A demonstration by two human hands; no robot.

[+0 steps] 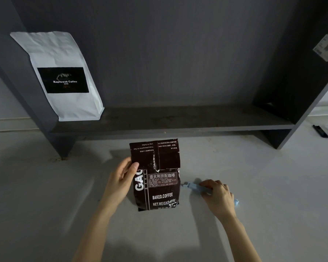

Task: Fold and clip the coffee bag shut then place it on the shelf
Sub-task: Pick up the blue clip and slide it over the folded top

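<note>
A dark brown coffee bag (157, 188) lies flat on the pale table, its top folded down over the front so that upside-down print shows. My left hand (121, 178) grips the bag's left edge, thumb pressing on the folded flap. To the right of the bag lies a long light-blue bag clip (192, 186) on the table. My right hand (217, 198) rests over the clip's middle with fingers curled around it; both ends stick out. The dark shelf board (178, 118) runs across just behind the bag.
A white coffee bag (62, 76) with a black label stands at the shelf's left end, leaning on the side panel. The shelf's right upright (292, 103) carries a paper sticker. A black object (320, 131) lies on the table at far right.
</note>
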